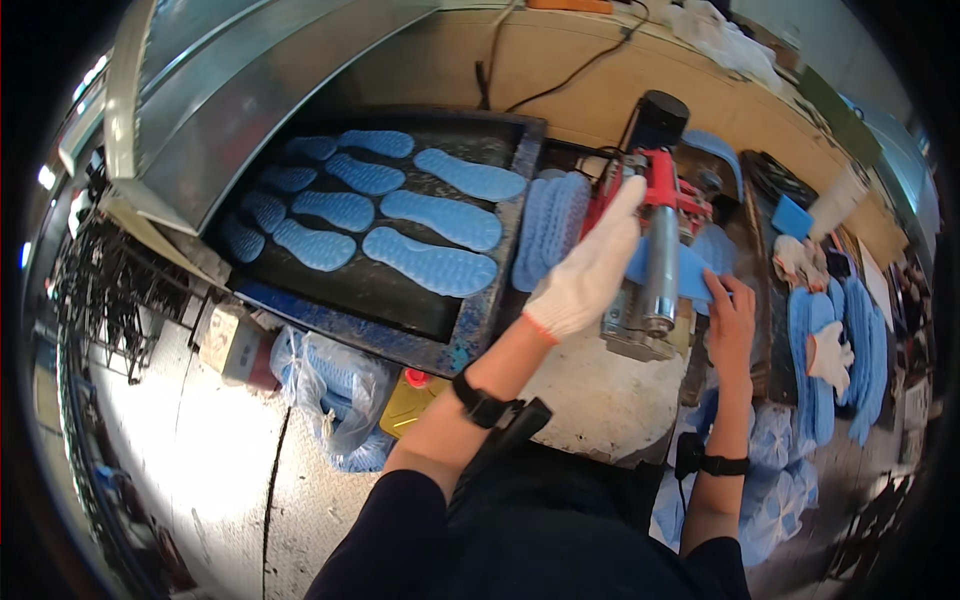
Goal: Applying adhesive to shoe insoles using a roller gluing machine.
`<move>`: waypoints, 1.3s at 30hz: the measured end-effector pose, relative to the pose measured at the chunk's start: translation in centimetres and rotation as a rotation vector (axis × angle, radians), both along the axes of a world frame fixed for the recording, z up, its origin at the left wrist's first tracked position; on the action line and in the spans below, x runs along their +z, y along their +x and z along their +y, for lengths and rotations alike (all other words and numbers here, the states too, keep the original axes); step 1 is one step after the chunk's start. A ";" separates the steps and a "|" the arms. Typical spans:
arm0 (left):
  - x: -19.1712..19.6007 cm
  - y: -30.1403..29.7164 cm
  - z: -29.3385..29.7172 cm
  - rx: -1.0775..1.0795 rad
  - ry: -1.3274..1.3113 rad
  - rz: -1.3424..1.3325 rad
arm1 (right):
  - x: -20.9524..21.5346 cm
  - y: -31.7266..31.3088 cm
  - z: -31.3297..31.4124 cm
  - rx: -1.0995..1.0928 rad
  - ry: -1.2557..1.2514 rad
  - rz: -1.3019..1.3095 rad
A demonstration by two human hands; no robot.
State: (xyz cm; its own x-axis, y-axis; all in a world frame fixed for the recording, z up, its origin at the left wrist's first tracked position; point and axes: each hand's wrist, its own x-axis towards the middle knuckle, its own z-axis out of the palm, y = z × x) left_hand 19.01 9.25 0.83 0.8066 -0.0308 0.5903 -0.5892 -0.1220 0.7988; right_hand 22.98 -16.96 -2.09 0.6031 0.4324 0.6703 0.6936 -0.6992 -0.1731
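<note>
My left hand [592,268], in a white knit glove, is beside a small red and silver machine [662,250]. Its fingers are stretched out, and nothing shows in them. My bare right hand [732,315] pinches the near right edge of a blue shoe insole [688,275]. That insole passes behind the machine's upright metal cylinder, so its middle is hidden. A row of blue insoles [552,228] stands packed left of the machine. Behind my right hand, another blue dimpled piece [714,248] is partly covered.
A dark tray [400,352] bearing several blue insoles extends under a metal hood [270,75] at left. Stacked insoles [818,375] and a loose white glove [828,357] lie at right. Bagged blue insoles [335,375] and a yellow can [412,400] stand below the tray.
</note>
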 end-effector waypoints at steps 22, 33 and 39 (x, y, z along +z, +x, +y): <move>-13.2 -6.0 2.6 -0.017 -0.951 0.754 | -24.7 -1.2 3.6 -0.019 0.271 0.332; -2.1 9.8 19.1 0.179 -1.293 0.394 | -37.1 1.9 -0.1 -0.044 0.597 0.821; -4.7 19.5 27.1 0.512 -1.266 0.483 | -32.2 0.9 4.8 0.160 0.493 0.702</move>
